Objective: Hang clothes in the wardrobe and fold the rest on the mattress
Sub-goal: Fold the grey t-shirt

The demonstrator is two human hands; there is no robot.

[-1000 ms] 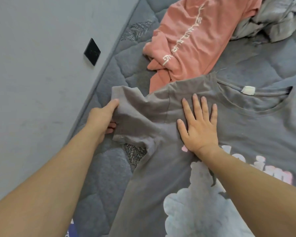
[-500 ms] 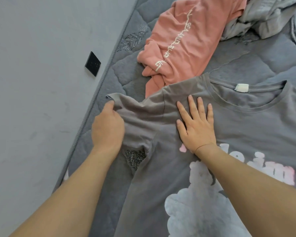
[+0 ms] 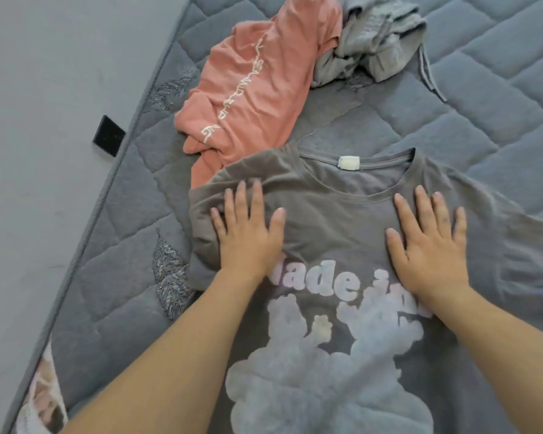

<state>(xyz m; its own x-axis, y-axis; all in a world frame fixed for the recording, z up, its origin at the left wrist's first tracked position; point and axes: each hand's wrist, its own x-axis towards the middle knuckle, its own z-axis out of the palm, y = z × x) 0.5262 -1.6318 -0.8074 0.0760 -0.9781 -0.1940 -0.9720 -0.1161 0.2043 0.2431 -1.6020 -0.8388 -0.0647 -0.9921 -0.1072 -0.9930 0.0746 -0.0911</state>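
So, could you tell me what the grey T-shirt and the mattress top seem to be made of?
The grey T-shirt looks like soft matte cotton jersey: it creases limply and has a ribbed collar. Its lettering seems a puffy raised print. The mattress top looks like padded knit fabric, stitched in diamond quilting.

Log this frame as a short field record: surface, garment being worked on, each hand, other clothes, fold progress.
surface: grey quilted mattress
garment: grey printed T-shirt, front up, neck label showing
left hand: flat, fingers straight, pressing the folded-in sleeve side
right hand: flat on the chest below the collar
other clothes: pink top and crumpled light grey garment, both unfolded, beyond the T-shirt
fold progress: one sleeve folded in; the other side lies spread out
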